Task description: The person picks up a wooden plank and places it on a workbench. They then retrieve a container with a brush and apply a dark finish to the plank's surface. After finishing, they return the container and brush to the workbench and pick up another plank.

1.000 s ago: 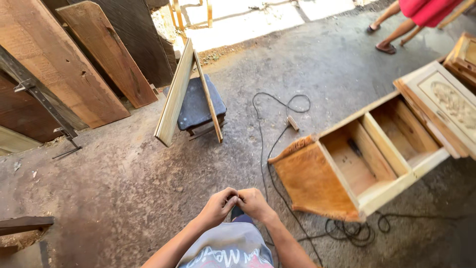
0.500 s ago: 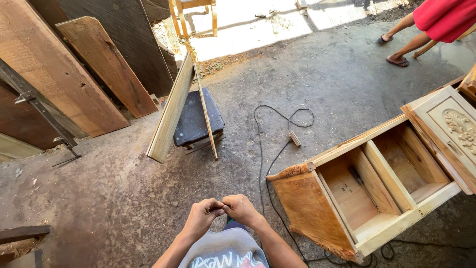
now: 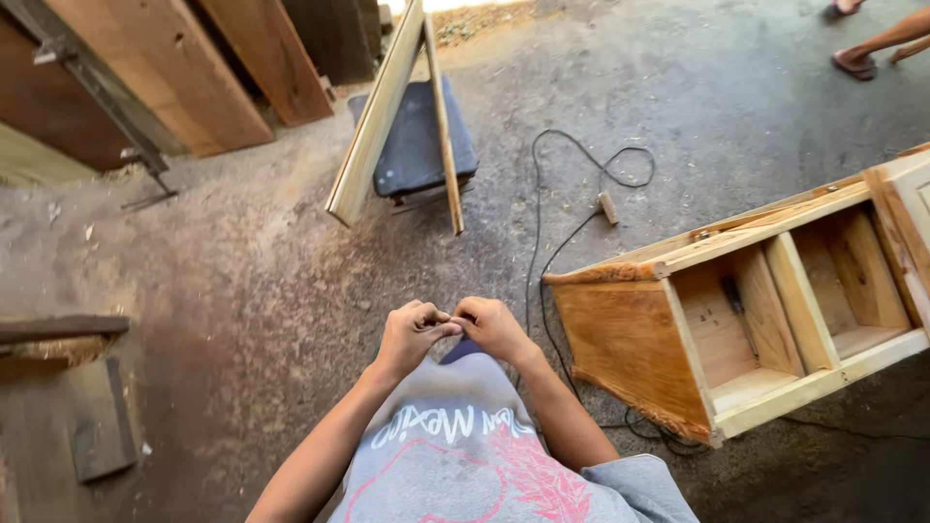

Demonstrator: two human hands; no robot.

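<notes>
While two hands touch, one cabinet lies.

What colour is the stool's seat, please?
Dark blue-grey; the stool's seat shows in the head view.

I held both forearms bare and raised in front of my chest, with the elbows out to the sides and the wrists turned toward each other. My left hand was curled, knuckles up, and its fingertips pointed to the right. My right hand was curled in the same way, and its fingers pointed to the left. The fingertips of the two hands met in the middle and touched. The fingers looked pinched together there, but I could not tell if something small was between them, because it was too small to see.
</notes>
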